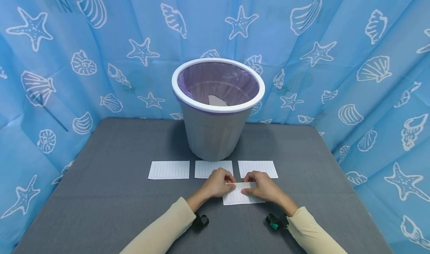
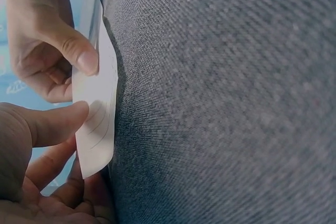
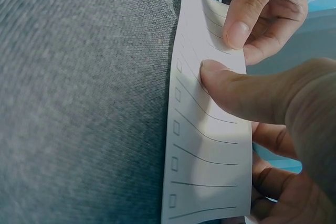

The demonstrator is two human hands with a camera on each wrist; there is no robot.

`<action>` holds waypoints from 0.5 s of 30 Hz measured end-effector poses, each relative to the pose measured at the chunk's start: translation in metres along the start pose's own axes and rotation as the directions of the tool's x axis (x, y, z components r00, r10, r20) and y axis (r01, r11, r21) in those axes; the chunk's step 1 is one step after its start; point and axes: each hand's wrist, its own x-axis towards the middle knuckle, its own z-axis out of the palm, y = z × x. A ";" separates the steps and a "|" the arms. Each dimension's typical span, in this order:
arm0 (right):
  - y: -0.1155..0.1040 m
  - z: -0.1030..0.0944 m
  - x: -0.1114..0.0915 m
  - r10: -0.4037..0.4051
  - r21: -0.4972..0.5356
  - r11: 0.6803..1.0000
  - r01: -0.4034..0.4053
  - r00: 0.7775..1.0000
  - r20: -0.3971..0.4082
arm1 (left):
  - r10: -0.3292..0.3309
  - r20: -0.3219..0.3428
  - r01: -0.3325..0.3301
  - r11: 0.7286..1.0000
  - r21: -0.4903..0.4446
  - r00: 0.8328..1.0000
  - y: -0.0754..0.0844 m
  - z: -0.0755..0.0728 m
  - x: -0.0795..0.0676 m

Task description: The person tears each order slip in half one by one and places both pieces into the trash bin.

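A lined white paper slip (image 1: 237, 196) with a column of small printed boxes is held just above the grey cloth by both hands. My left hand (image 1: 218, 183) pinches its far edge near the left corner, thumb on the near face and fingers behind. On the same edge, farther right, my right hand (image 1: 263, 187) pinches it the same way. In the right wrist view the slip (image 3: 205, 166) bends slightly under the thumb. Behind the hands lie three similar slips in a row: a left one (image 1: 169, 170), a middle one (image 1: 209, 167) partly covered by my left hand, and a right one (image 1: 256, 167).
A grey waste bin (image 1: 215, 134) with a white rim and purple liner stands behind the row; a white piece lies inside it. Grey cloth (image 1: 127, 209) covers the table. A blue curtain (image 1: 201, 22) with white shells and starfish hangs behind and at both sides.
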 end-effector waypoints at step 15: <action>0.002 0.000 -0.001 -0.009 0.056 0.998 0.008 1.000 0.012 | -0.027 -0.011 0.027 0.999 -0.020 1.000 0.000 0.002 0.000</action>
